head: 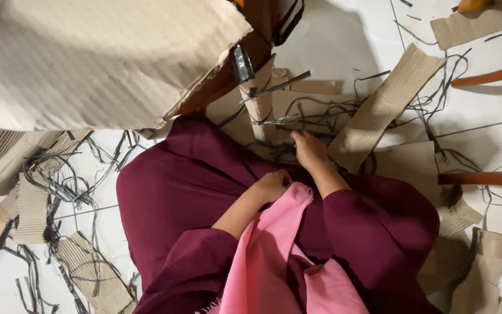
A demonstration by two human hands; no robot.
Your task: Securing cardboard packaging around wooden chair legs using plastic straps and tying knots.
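Observation:
I sit on the floor in a maroon garment [187,192] with a pink cloth [268,256] hanging down my front. My left hand [271,186] rests on my lap as a fist, its fingers curled at the top edge of the pink cloth. My right hand [309,150] reaches forward onto a tangle of dark plastic strips [297,119] at the foot of a rolled cardboard tube [261,104]. The right hand's fingertips point away from me, hidden among the strips, so its grip does not show.
A large corrugated cardboard sheet [88,58] hangs over the upper left. A corrugated strip [379,110] lies right of my hand. Cardboard scraps [30,203] and dark strips [65,180] litter the white tiles. Wooden furniture legs [483,178] stand at right.

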